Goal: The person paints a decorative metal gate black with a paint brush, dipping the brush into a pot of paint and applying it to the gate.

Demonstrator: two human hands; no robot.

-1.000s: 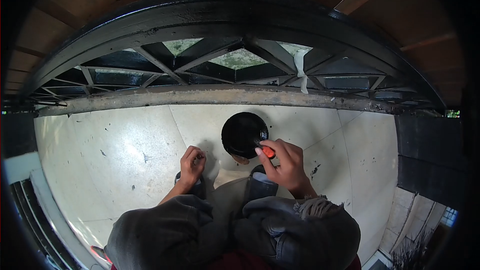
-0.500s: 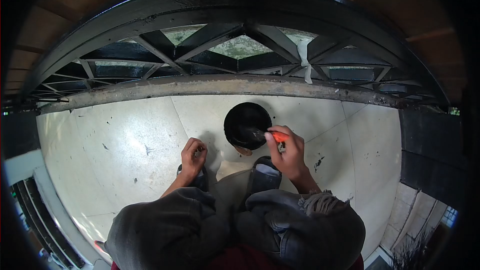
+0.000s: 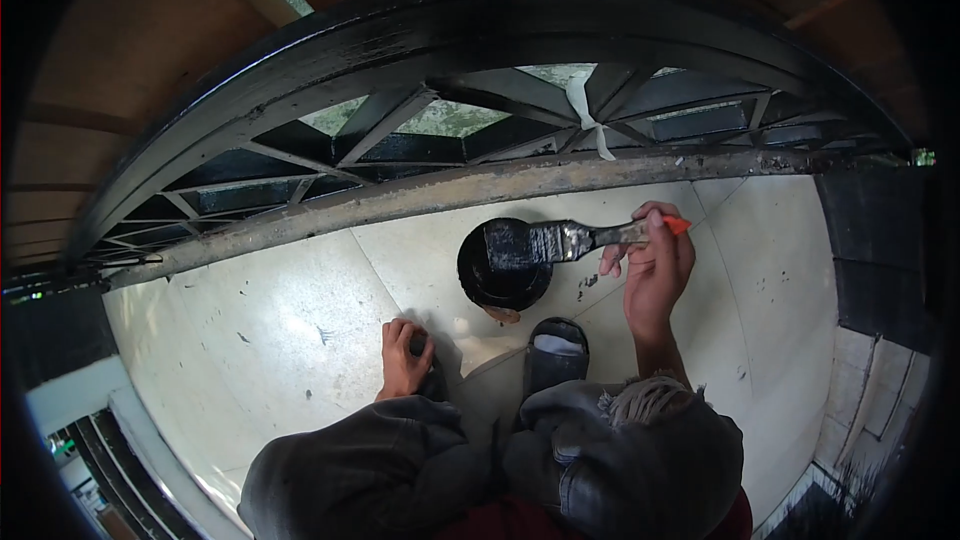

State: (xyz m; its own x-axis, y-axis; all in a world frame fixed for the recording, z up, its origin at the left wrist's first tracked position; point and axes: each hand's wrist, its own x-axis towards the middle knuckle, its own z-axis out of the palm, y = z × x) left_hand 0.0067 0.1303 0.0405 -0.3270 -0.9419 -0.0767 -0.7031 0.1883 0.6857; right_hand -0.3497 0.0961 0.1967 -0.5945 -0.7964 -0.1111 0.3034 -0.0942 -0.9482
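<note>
A paintbrush (image 3: 575, 239) with black-coated bristles and an orange-tipped handle is held level in my right hand (image 3: 660, 265), its fingers pinched round the handle. The bristles hang over a round black container (image 3: 487, 292) on the pale floor. My left hand (image 3: 405, 352) is held near my left foot, left of the container and below it in view, its fingers curled. Whether anything lies inside those fingers is too small to tell. A small brown piece (image 3: 500, 315) shows at the container's lower edge.
Black metal latticework (image 3: 400, 130) arches across the top, with a white strip (image 3: 590, 120) tied on it. A worn ledge (image 3: 400, 202) runs along its foot. The pale tiled floor (image 3: 270, 320) has dark spots. My right foot in a dark sandal (image 3: 553, 365) is below the container.
My right hand has moved up and to the right, lifting the brush out of the container so its bristles and ferrule now show. The whole view has tilted and shifted slightly.
</note>
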